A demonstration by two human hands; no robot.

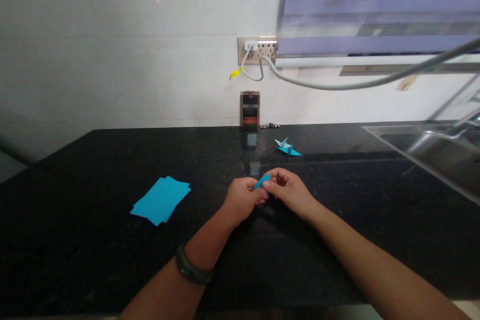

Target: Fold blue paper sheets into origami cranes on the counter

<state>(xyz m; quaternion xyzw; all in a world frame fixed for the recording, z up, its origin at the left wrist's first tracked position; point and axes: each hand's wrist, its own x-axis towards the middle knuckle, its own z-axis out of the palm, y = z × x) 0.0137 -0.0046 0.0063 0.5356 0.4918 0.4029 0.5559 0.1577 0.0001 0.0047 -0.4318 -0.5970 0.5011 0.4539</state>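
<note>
A small piece of folded blue paper (262, 180) is pinched between my two hands above the dark counter. My left hand (242, 199) grips its left side, with a dark bangle on that wrist. At the paper's right side, my right hand (288, 191) has thumb and fingers closed on it. The fingers cover much of the paper, so its full folded shape is hidden. Beyond my right hand, blue folded paper cranes (288, 148) lie close together on the counter.
A stack of blue paper sheets (161, 201) lies on the black counter (93, 260) to the left. A phone-like object (250, 110) leans on the wall, beads beside it. At right is a metal sink (442, 150). A grey cable (337, 86) hangs from the wall socket (258, 50).
</note>
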